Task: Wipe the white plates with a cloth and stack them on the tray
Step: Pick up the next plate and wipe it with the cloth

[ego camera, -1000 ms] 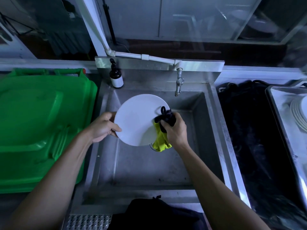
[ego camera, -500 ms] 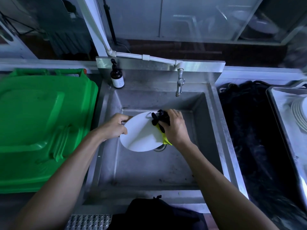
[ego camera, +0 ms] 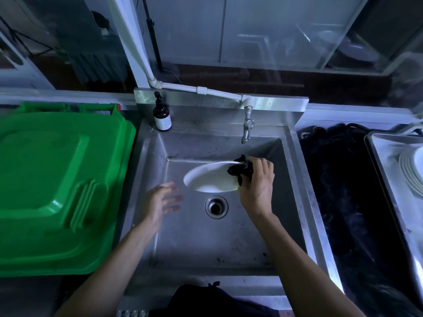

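A white plate (ego camera: 209, 178) hangs nearly flat over the steel sink (ego camera: 206, 236), above the drain. My right hand (ego camera: 257, 183) grips its right rim through a black and yellow cloth (ego camera: 241, 170). My left hand (ego camera: 162, 200) hovers free to the plate's lower left, fingers spread and blurred, touching nothing. At the far right edge a metal tray (ego camera: 384, 170) carries a stack of white plates (ego camera: 412, 172).
A green bin lid (ego camera: 57, 184) fills the left side. A dark soap bottle (ego camera: 162, 115) stands at the sink's back left corner, a tap (ego camera: 247, 126) at the back. A black mat (ego camera: 338, 191) lies between sink and tray.
My left hand has let go of the plate and dropped away to the lower left. The plate has tipped from facing me to nearly flat and shifted right, carried by my right hand alone.
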The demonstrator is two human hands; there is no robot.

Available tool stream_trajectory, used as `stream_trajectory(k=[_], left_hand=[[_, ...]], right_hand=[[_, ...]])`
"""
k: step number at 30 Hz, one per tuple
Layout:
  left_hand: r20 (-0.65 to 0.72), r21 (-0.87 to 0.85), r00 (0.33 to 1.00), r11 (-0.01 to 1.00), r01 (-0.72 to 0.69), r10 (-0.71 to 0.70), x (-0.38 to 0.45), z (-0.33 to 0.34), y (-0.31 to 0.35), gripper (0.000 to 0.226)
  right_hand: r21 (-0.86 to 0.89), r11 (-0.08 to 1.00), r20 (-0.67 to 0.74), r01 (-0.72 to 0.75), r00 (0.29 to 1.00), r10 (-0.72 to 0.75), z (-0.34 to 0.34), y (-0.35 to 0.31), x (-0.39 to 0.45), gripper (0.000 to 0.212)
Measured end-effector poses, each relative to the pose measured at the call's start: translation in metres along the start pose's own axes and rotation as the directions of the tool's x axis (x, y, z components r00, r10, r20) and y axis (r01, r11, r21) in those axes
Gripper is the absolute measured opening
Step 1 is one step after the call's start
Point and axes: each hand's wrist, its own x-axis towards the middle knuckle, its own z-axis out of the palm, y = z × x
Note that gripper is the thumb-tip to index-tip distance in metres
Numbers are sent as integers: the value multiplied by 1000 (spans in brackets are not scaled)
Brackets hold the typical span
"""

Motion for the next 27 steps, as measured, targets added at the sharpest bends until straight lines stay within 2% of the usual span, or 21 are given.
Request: stream_trajectory(k=[1,3,5,6,9,12,17,20,23,25,27], left_hand=[[37,-52,992,992,118,-117,-4,0,-3,37],[205,-54,948,964,261,-245,-9,8,-1,55],[348,-97,898,942,321,-270,-10,24,9,73],[372,-130,887,931,342,-274,-10,33,15,79],[322,-199,899,907,371,-297,-14,55,30,78],[276,-299,912,875,382,-304,-18,67,36,53],[276,-503,924,780,373,-264,-21,74,39,23],[243,-521,943,790,325,-228,-20,74,38,14],[174,-502,971,834,230,-163,-13,74,36,14],[168,-491,979,852,181,-111,-10,73,35,14],[163,-490,984,859,146,-74,-8,69,33,16]], right_hand=[[9,1000,-16,1,1000,-1,1,0,-2,44],[20,1000,-49,14,999,-13,3,-2,-6,47],[16,999,-68,36,997,-35,5,-5,-10,50],[10,999,-75,47,996,-46,6,-6,-13,51],[4,997,-100,71,992,-70,8,-6,-21,50],[1,996,-105,92,990,-91,6,-1,-27,53],[-21,991,-18,129,991,-129,0,15,-34,53],[-22,989,42,144,989,-143,-4,22,-36,51],[-34,983,155,183,972,-175,-8,26,-36,53],[26,993,247,117,962,-120,-10,25,-35,55],[166,983,291,-80,956,29,-13,20,-34,50]])
